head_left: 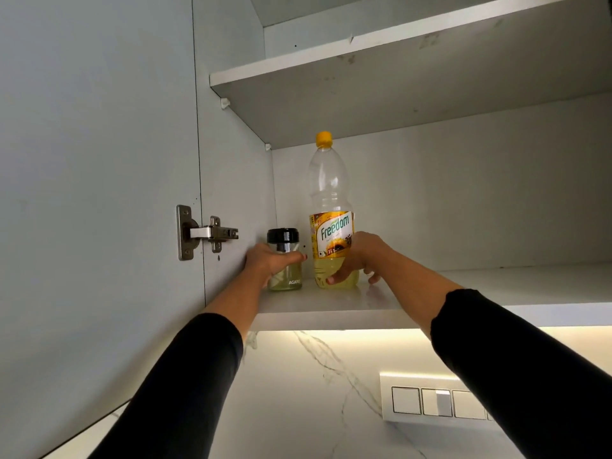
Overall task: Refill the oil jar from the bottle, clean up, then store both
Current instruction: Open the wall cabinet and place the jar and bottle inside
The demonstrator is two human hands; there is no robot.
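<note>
Left hand [268, 264] wraps the oil jar [288, 278], right hand [361, 256] grips the bottle [331, 193] low down, both upright near the shelf's [496, 286] left front corner. The jar looks low, so this is probably fetching: lift both out, kept upright.

The bottle [328, 180] says "Freedom" on its label, just above the right hand [361, 256]. The jar [292, 276] says "AGARO", just below the left hand [268, 261].
</note>
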